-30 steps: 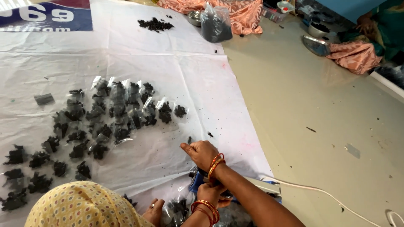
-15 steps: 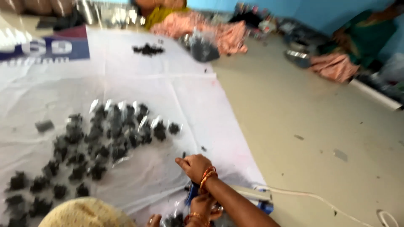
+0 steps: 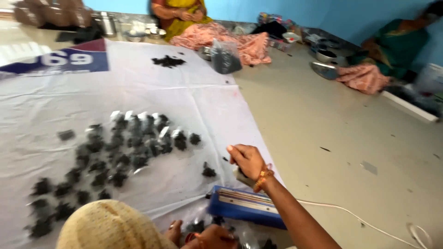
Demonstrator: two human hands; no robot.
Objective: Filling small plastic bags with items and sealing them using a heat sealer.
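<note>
While the right hand, arm outstretched, hovers with fingers curled shut on nothing visible above the blue heat sealer, the left hand rests low among small packets, its grip unclear.

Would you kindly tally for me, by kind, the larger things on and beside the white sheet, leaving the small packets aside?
Blue sealing machine: 1
Large clear bag of dark material: 1
Loose dark pile: 1
Total: 3
The small dark packets are too blurred to count exactly.
</note>
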